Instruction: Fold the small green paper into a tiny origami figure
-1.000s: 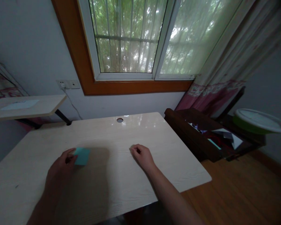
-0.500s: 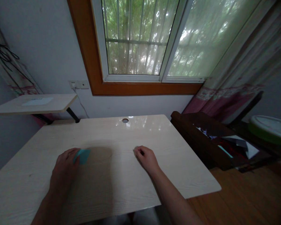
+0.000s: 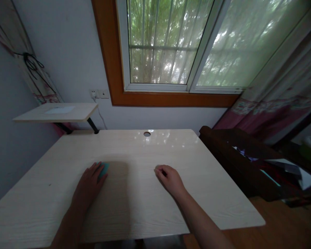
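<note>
On the left half of the pale wooden desk, my left hand (image 3: 92, 178) lies low over a small teal square (image 3: 103, 170), which looks like paper. Its thumb and fingers are on either side of the square, and part of it is covered. To the right, my right hand (image 3: 169, 177) rests on its side on the desktop, fingers curled and thumb pressed to the fingertips. A tiny tip seems to poke out at the pinch, too small to name.
The desk (image 3: 145, 152) has a round cable hole (image 3: 147, 134) at its back edge. A raised shelf (image 3: 80, 117) with a white sheet (image 3: 59, 110) stands back left. Beyond the right edge is a dark wooden piece of furniture (image 3: 217, 145) holding papers.
The view has swung left, so everything appears further right. My left fingers have spread more over the teal square, covering more of it. The right hand keeps its curled pose.
</note>
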